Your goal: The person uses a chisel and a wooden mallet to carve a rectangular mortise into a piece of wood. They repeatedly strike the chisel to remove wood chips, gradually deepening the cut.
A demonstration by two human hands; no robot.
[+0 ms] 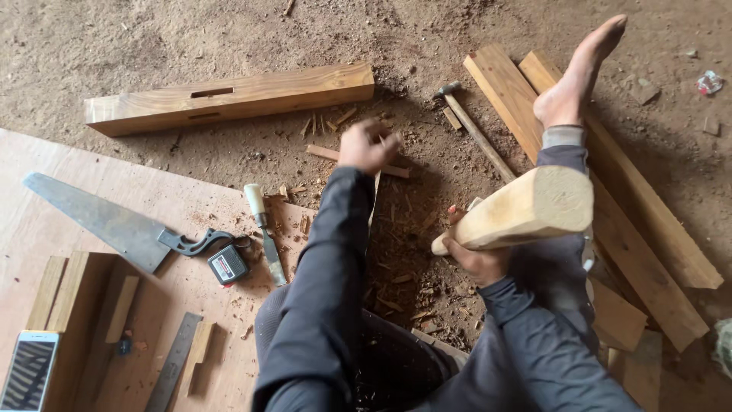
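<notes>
My right hand grips the narrow end of a thick, pale, round wooden club, which lies across my right leg. My left hand is raised over the dirt floor, motion-blurred and closed like a fist. A thin wooden strip shows just below that fist, seemingly held in it. My bare right foot rests on long planks. Wood chips lie on the ground between my arms.
A beam with a mortise slot lies far left; a hammer is beside the planks. On the plywood sheet are a handsaw, tape measure, chisel, steel ruler, phone and wood blocks.
</notes>
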